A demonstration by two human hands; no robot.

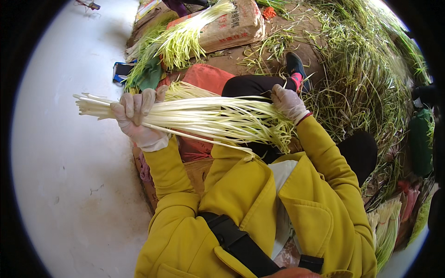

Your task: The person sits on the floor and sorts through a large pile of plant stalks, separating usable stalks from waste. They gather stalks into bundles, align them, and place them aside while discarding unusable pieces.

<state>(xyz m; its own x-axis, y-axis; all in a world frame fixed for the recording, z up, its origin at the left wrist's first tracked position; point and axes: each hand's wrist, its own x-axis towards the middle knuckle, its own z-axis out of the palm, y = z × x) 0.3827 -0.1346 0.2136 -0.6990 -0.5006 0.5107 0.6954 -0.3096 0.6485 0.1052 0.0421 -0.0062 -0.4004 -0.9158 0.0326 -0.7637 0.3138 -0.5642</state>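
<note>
My left hand (140, 120), in a thin pale glove, grips a bundle of long pale stems (198, 116) that look like blanched garlic chives. The white cut ends stick out past that hand to the left, and the yellowish leaf ends fan out to the right. My right hand (288, 102), gloved too, is closed at the upper edge of the leaf ends, with a few tips pinched in its fingers. Behind the bundle, more pale stems (189, 91) lie near a red sack (208, 78), partly hidden.
A printed woven sack (233, 29) ahead carries another heap of pale stems (184, 41). Loose green and dry leaves (361, 62) cover the ground at right. A white wall (80, 139) stands close at left. Tied bundles (386, 226) sit at lower right.
</note>
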